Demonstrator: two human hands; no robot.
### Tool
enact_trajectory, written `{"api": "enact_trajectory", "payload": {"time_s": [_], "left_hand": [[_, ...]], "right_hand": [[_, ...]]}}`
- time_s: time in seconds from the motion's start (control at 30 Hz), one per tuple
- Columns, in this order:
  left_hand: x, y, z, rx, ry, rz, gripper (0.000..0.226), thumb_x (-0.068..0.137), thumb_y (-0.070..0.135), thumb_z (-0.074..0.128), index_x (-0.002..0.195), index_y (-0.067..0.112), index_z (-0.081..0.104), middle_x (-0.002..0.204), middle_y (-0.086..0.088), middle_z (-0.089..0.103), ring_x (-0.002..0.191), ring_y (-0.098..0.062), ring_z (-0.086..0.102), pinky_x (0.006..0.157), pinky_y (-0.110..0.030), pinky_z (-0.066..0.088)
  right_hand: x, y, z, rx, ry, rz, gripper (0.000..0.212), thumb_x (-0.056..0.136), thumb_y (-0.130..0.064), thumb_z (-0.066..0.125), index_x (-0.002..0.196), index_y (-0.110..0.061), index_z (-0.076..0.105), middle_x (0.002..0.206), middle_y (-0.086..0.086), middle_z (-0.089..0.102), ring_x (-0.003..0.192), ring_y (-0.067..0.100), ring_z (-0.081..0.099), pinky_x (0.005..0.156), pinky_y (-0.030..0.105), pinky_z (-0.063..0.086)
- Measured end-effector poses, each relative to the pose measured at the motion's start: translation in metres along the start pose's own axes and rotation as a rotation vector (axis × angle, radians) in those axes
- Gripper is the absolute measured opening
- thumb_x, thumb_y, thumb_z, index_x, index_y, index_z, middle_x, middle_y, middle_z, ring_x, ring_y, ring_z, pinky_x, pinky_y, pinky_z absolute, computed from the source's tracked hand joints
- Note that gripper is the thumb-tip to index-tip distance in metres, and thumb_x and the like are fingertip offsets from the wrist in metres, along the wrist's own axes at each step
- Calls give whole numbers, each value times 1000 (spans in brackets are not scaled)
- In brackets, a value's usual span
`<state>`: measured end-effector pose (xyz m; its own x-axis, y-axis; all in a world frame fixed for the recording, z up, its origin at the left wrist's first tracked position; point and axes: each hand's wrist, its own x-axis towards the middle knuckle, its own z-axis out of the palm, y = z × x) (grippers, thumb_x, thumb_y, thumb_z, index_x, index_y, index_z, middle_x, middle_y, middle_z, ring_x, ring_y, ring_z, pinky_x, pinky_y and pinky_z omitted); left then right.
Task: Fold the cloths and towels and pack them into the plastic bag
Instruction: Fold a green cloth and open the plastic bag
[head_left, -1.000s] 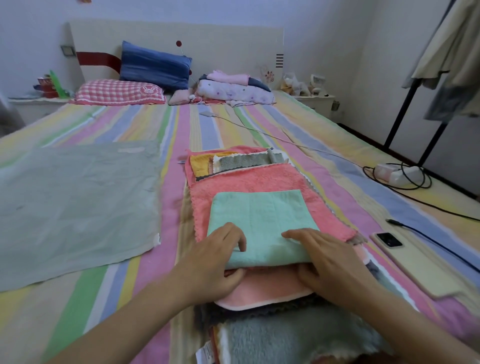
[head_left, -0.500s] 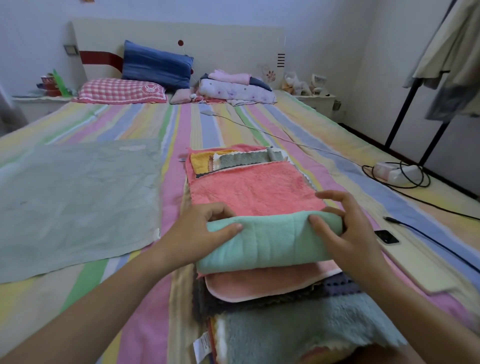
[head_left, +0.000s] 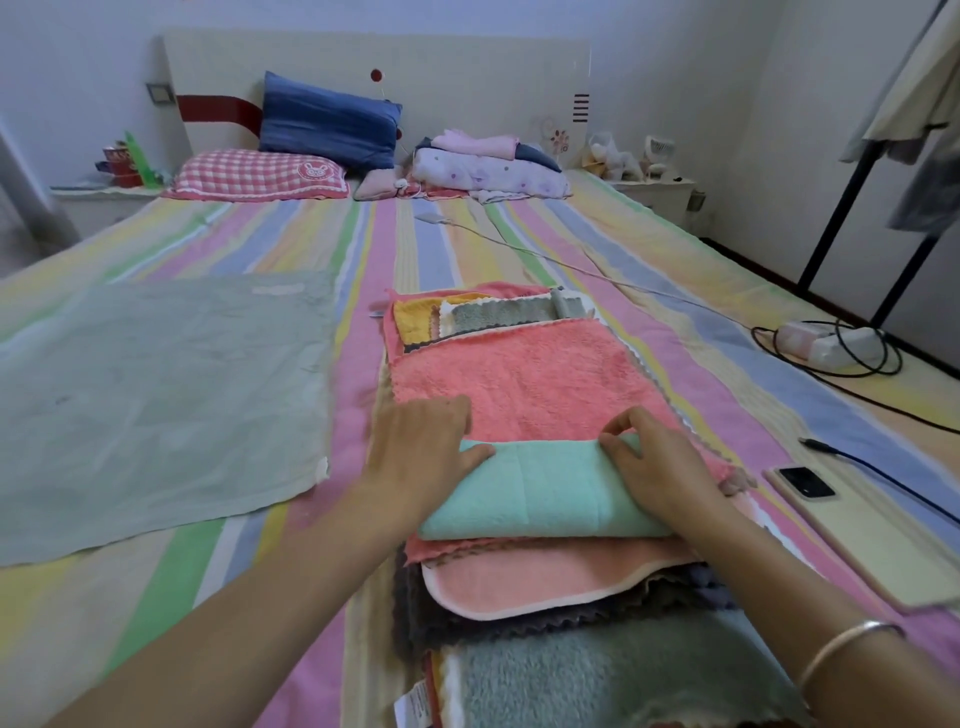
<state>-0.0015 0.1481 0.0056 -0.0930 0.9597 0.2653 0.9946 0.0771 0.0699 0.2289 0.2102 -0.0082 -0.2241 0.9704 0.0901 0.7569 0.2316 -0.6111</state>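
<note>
A mint-green towel (head_left: 545, 493), folded over into a thick band, lies on top of a pile of cloths on the bed. My left hand (head_left: 421, 452) grips its left end, thumb on top and fingers over the far fold. At the right end, my right hand (head_left: 654, 467) pinches that fold with curled fingers. Under the towel lie a fluffy coral towel (head_left: 519, 374), a smooth pink cloth (head_left: 535, 577), a dark grey cloth (head_left: 467, 629) and a grey-green fluffy one (head_left: 597, 680). Yellow (head_left: 415, 317) and grey (head_left: 498, 312) cloths show at the pile's far end.
A large pale grey-green sheet (head_left: 156, 395), perhaps the bag, lies flat on the left of the striped bed. A phone (head_left: 805, 481) and black cables lie to the right, with a power strip (head_left: 826, 343) beyond. Pillows (head_left: 327, 124) and folded bedding sit at the headboard.
The mint towel was flat, then its near part was lifted and folded over. Both hands have now set the folded band down on the pile, holding its far edge.
</note>
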Motion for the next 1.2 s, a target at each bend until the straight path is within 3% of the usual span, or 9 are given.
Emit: {"api": "enact_trajectory", "payload": {"time_s": [0.1,0.27,0.43,0.53,0.6,0.83,1.07,1.13,1.2], "left_hand": [[-8,23,-10,-55,118,128,24,93,37,51,112,25,59,112,4,60,110,-21,54,101,-37,33],[-25,44,9,-88,-237,300,79,84,58,-5,153,25,16,161,3,16,148,-15,10,121,-40,2],[-35,34,40,-99,-204,254,83,78,60,-13,154,29,1,163,7,-1,149,-10,-2,121,-40,-4],[-38,35,42,-111,-177,247,85,81,69,-16,155,29,2,163,6,0,149,-11,-1,121,-40,-5],[-39,35,43,-123,-189,235,89,78,71,-19,154,30,2,163,7,1,149,-11,-1,121,-40,-5],[-39,36,45,-91,-151,245,87,78,66,1,154,26,13,162,2,10,149,-16,8,120,-43,-1],[-34,30,45,-229,-140,209,90,73,67,7,151,27,25,160,5,22,148,-13,14,119,-39,2],[-32,26,35,-431,-189,198,83,77,60,11,148,24,34,155,5,34,144,-10,25,120,-37,6],[-30,22,22,-850,-205,77,47,95,39,28,134,26,50,133,10,58,120,-2,50,112,-26,28]], "right_hand": [[2,-1,4,-25,-11,30,6,96,-29,52,99,-24,56,105,3,65,86,17,52,71,30,36],[0,-4,2,-44,-10,70,11,94,-33,56,99,-24,57,106,3,65,86,17,51,70,31,36],[-13,-19,-12,-469,-20,140,62,82,-74,43,118,-24,47,117,0,60,103,25,58,78,34,41],[-14,-22,-17,-459,-125,244,87,73,-85,38,122,-15,48,121,6,59,104,26,58,79,36,45],[-11,-22,-22,-226,-206,309,80,72,-80,49,118,-14,56,115,4,62,96,21,59,70,33,44],[-22,-47,-28,503,-283,340,56,83,-28,71,133,-21,46,105,4,60,88,19,62,61,28,48],[-34,-70,-4,308,-85,201,72,80,-21,69,142,-19,32,99,-4,55,93,20,60,81,41,54],[-40,-78,1,357,15,137,76,79,-22,70,145,-23,32,98,-9,56,91,16,60,79,38,53],[-50,-88,11,322,88,13,76,77,-24,71,144,-27,35,101,-8,58,94,15,59,81,35,51]]}}
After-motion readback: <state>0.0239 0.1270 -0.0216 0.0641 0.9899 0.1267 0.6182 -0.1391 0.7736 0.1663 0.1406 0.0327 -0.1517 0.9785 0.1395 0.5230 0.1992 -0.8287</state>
